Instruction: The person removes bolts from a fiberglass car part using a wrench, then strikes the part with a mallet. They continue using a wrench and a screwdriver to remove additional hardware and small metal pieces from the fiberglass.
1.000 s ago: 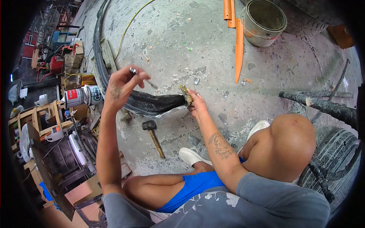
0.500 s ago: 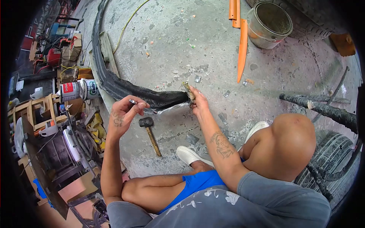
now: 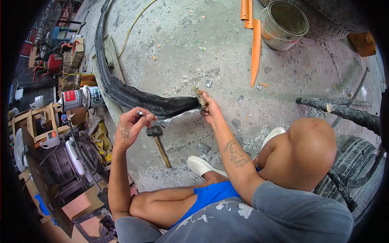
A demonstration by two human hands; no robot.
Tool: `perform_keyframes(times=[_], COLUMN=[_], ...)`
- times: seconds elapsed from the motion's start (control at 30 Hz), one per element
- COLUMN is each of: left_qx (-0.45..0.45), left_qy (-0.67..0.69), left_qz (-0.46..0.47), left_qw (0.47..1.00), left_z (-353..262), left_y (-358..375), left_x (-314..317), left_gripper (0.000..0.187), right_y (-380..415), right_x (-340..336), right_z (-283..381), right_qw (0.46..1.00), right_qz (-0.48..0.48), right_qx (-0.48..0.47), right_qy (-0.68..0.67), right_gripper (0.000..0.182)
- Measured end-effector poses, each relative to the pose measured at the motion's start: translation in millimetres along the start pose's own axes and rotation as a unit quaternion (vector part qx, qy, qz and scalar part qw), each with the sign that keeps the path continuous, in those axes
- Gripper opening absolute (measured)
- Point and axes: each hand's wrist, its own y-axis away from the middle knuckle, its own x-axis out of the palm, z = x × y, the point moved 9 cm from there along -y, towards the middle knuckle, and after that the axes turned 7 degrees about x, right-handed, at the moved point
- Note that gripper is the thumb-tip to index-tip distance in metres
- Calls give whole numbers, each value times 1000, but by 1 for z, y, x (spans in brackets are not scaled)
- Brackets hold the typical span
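A long curved black piece (image 3: 142, 99) runs from the top left down to the middle of the view. My right hand (image 3: 211, 108) grips a crumpled, dirty rag-like piece (image 3: 199, 97) at the right end of the black piece. To the left, my left hand (image 3: 135, 125) pinches a small thin tool (image 3: 140, 113) with a shiny end; its dark shaft seems to point right, just below the black piece. Beneath that hand a mallet (image 3: 162, 152) with a black head and wooden handle lies on the floor.
Orange strips (image 3: 255, 52) and a metal bucket (image 3: 286, 24) are at the upper right. Dark poles (image 3: 344, 113) and a tire (image 3: 352, 166) stand at the right. Paint cans (image 3: 73, 99), wooden frames and tools crowd the left side. A yellow hose (image 3: 135, 24) crosses the top.
The view has shifted slightly, so the floor objects appear a little further left. Both hands keep their holds, and the small tool in my left hand has tilted a little.
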Motion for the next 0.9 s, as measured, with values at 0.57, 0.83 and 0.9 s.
perform_keyframes(times=[0.57,0.83,0.9], left_qx=[-120,-137,-176], left_qy=[-48,-18,6], left_qz=[129,196,186], left_qw=[983,971,967], left_z=[70,162,192], left_y=[6,2,6], left_x=[52,137,150], left_gripper=[20,27,31], right_y=[-6,-10,-13], right_x=[-6,-15,-16], right_z=[-2,-5,-6], right_qw=[999,997,995], right_qz=[-14,-65,-85], right_qx=[30,38,25], right_qy=[13,-5,39], right_gripper=[20,21,25])
